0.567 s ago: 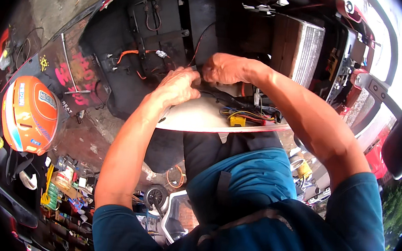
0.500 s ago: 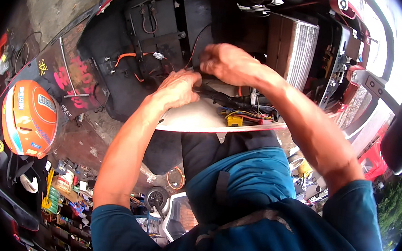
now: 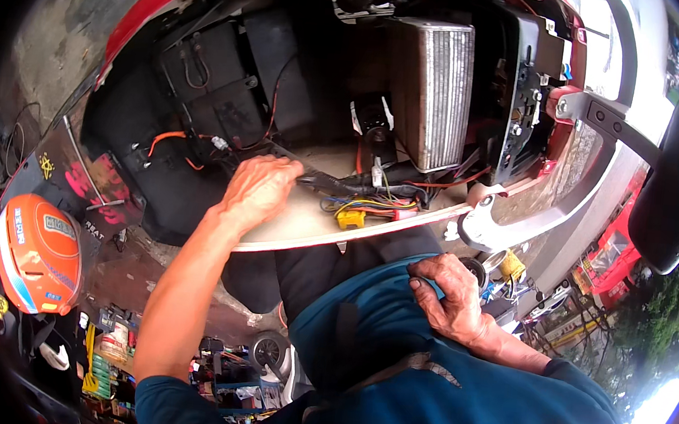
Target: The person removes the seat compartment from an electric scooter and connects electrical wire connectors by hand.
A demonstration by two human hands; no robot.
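Note:
My left hand (image 3: 262, 189) is closed around the black-wrapped wiring harness (image 3: 330, 182), just above the pale inner panel of an open red vehicle body; its fingertips are partly hidden. My right hand (image 3: 451, 298) is drawn back in front of my shirt with curled fingers, and I cannot make out anything in it. Beyond the left hand a thin dark wire (image 3: 275, 97) rises against black panels. Toward the left lie a white connector (image 3: 219, 143) and an orange wire (image 3: 167, 137). Colored wires with a yellow connector (image 3: 350, 219) rest by the panel's near edge.
A finned metal radiator (image 3: 444, 96) stands upright inside the body. At the right, a silver bracket (image 3: 507, 235) and a black mirror (image 3: 677, 189) jut out. An orange helmet (image 3: 38, 254) sits at the left, above ground cluttered with tools and parts.
My right hand has left the wiring and come back toward my body, low on the right. The left hand remains at the harness. The view has shifted to the right.

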